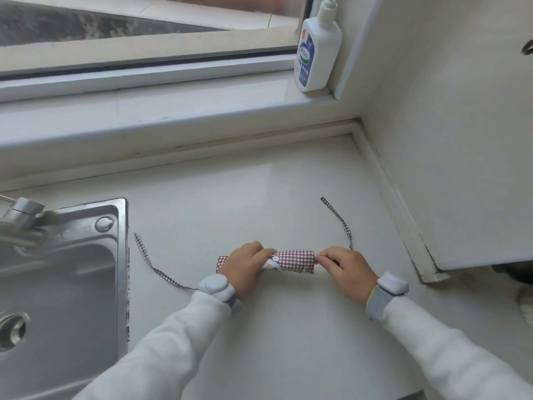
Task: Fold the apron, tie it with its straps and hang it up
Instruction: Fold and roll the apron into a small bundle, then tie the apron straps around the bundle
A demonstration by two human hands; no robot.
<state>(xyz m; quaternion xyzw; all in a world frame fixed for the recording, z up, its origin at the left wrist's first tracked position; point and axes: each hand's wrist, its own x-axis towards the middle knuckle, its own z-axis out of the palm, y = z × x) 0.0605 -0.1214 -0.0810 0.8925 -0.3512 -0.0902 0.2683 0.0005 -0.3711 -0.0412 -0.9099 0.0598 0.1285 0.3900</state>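
The apron (297, 261), red-and-white checked with a cartoon print, lies rolled into a short bundle on the white countertop (259, 203). My left hand (248, 264) presses down over the bundle's left half. My right hand (343, 265) pinches the bundle's right end where a strap leaves it. The right strap (340, 220) curves away toward the back right. The left strap (153, 264) trails out left toward the sink, its inner end hidden under my left wrist.
A steel sink (66, 284) with a faucet (23, 220) fills the left side. A white pump bottle (315, 53) stands on the window sill at the back. A wall (447, 140) bounds the counter on the right, with a metal hook (527, 47) at its far edge.
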